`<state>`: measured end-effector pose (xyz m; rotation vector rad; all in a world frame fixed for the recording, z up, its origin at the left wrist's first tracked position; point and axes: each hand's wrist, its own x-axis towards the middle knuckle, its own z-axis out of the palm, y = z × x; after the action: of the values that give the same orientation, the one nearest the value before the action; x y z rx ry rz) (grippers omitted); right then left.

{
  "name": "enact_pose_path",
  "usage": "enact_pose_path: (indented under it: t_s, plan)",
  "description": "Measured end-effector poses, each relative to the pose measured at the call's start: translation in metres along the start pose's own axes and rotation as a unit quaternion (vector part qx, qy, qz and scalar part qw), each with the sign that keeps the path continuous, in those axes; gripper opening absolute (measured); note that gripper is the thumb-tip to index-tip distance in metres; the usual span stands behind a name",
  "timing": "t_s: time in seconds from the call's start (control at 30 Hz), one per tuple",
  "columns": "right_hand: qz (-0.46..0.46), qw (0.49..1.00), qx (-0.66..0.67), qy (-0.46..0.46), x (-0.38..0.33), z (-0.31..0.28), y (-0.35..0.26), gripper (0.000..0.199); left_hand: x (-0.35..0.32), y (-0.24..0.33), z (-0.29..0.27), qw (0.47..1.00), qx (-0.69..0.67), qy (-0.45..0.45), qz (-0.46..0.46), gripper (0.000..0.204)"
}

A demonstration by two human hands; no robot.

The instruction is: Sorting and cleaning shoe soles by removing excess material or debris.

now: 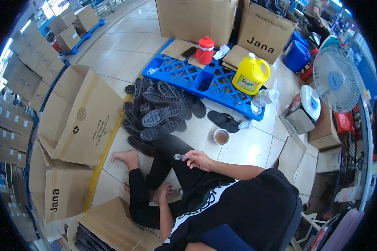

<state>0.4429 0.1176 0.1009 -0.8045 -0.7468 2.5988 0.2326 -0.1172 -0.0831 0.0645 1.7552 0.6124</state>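
Note:
My right hand [200, 160] is closed around a small metal tool with a pale grey head [180, 157], held above my bent knee; its exact kind is too small to make out. Beside my folded legs, my left hand [165, 191] hangs low with loosely parted fingers, and nothing shows in it. In front of my knee lies a heap of dark slippers [159, 111], several with grey patterned soles turned up. A single black flip-flop [223, 121] rests to the right of the heap. Close by on the tiles stands a cup of brown liquid [221, 137].
A blue plastic pallet [178, 70] ahead carries a red jug [205, 51] and a yellow bottle [251, 75]. Open cardboard boxes [77, 113] stand on my left; another box [109, 221] near my legs holds dark pieces. A fan [336, 80] stands at the right.

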Motion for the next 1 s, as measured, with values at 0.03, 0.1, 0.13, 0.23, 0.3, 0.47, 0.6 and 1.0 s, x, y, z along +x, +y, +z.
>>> enact_pose_path:
  t_s: [0.03,0.1,0.13,0.23,0.3,0.47,0.6,1.0]
  plan:
    - [-0.002,1.000,0.000,-0.004,-0.001,0.000,0.000,0.015,-0.005,0.004,0.003,1.000,0.000,-0.005,0.001,0.049]
    - [-0.002,1.000,-0.010,0.004,-0.003,-0.001,-0.002,0.015,-0.014,0.020,0.006,0.995,-0.007,0.010,0.096,0.046]
    - [-0.002,1.000,-0.016,0.009,-0.003,-0.001,-0.004,0.015,-0.021,0.028,0.007,0.995,-0.009,0.007,0.096,0.046]
    - [-0.005,0.999,-0.032,0.014,-0.003,0.004,-0.007,0.016,-0.031,0.033,0.006,0.993,-0.055,0.041,0.091,0.045]
    - [0.003,0.999,-0.036,0.013,-0.001,0.006,-0.004,0.016,-0.029,0.028,-0.002,0.993,-0.046,0.050,0.096,0.045]
    - [0.008,1.000,-0.026,0.011,0.001,0.008,-0.005,0.016,-0.033,0.033,-0.002,0.990,-0.042,0.059,0.124,0.038]
    - [0.006,0.998,-0.010,0.064,0.001,0.012,-0.006,0.014,-0.073,0.070,0.008,0.955,-0.127,0.023,0.268,0.033]
    - [-0.416,0.768,-0.478,0.096,-0.011,0.062,-0.030,0.013,-0.180,0.207,0.099,0.890,-0.328,-0.161,0.274,0.036]
